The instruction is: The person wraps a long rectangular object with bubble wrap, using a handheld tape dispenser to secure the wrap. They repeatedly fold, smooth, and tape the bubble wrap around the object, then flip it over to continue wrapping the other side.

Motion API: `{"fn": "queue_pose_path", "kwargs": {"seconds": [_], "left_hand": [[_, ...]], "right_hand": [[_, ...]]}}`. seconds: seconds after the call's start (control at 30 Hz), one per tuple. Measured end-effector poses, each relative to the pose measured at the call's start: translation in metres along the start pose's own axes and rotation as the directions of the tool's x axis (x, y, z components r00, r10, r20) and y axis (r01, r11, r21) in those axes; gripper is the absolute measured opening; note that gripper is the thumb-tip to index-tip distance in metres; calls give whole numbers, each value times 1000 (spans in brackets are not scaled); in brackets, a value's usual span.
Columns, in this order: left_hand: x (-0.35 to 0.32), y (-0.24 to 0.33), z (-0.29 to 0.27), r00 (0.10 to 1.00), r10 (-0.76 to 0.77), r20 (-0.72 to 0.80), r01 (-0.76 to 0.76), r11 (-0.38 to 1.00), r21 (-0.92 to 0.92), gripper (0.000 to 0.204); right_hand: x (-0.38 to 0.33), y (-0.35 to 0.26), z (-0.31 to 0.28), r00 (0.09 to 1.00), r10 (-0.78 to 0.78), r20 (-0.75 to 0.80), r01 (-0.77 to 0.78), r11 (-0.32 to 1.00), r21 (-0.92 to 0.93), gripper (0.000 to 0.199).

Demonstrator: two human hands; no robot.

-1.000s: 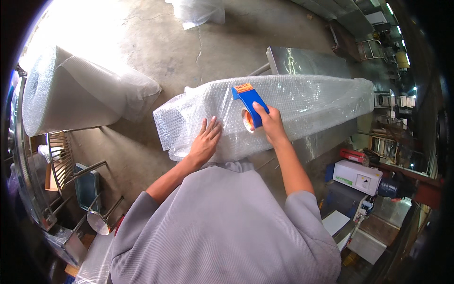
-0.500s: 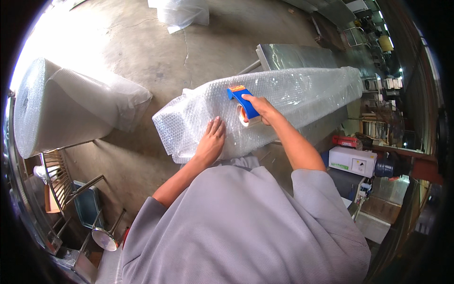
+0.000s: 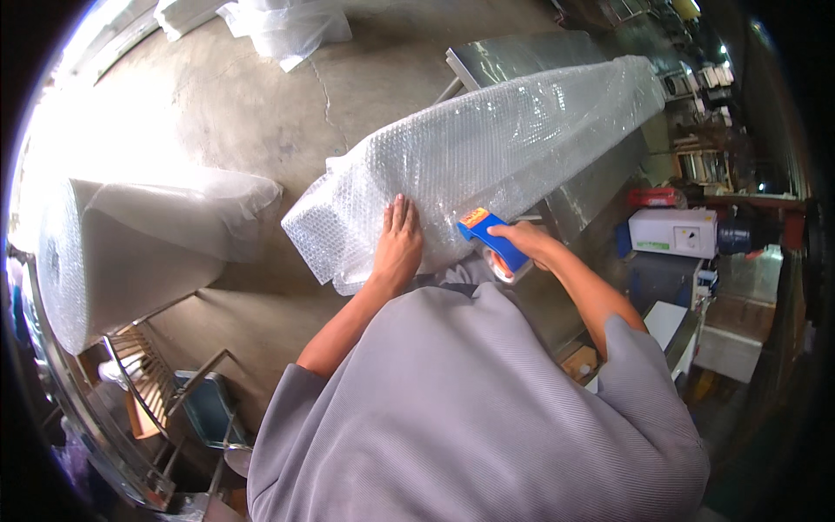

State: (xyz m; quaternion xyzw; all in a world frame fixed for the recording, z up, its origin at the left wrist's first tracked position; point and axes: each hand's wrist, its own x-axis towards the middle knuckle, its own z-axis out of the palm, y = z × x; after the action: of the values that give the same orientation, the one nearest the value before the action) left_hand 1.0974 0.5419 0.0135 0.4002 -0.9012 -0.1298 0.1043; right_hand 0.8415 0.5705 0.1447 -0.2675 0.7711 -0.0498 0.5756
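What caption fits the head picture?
Left hand presses a bubble-wrapped long bundle; right hand holds a blue tape dispenser.

Sunlit concrete floor point(image 3: 235, 113), cluttered shelves point(image 3: 696, 148) right.

The long bubble-wrapped bundle point(image 3: 487, 165) lay across a metal bench point(image 3: 557, 61) (only its far end and one side edge showed past the wrap), and the bench stood on a bare concrete floor point(image 3: 252, 113). On that floor, to the left, rested a big roll of bubble wrap point(image 3: 122, 252) with a loose sheet trailing off its top, and further off, near the top edge, lay crumpled clear plastic sheeting point(image 3: 278, 26). At the lower left a metal rack point(image 3: 165, 391) stood on the same floor, close beside the roll.
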Motion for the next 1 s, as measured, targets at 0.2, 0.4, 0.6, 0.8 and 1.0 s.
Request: {"fn": "queue_pose_path", "kwargs": {"seconds": [0.2, 0.4, 0.6, 0.8, 1.0], "left_hand": [[10, 0, -22, 993, 40, 112, -52, 993, 103, 54], [35, 53, -36, 927, 95, 362, -258, 864, 432, 61], [78, 115, 17, 952, 179, 248, -158, 982, -105, 85], [72, 108, 42, 960, 221, 174, -229, 973, 30, 91], [72, 115, 40, 973, 184, 140, -197, 977, 84, 90]], "right_hand": [[-5, 115, 1, 990, -97, -103, 98, 995, 2, 60], [48, 197, 42, 959, -186, -214, 213, 971, 106, 61], [73, 241, 82, 886, -353, -299, 442, 838, 320, 72], [71, 231, 75, 944, -202, -261, 239, 964, 119, 75], [89, 232, 55, 945, -113, -307, 109, 994, -30, 75]]}}
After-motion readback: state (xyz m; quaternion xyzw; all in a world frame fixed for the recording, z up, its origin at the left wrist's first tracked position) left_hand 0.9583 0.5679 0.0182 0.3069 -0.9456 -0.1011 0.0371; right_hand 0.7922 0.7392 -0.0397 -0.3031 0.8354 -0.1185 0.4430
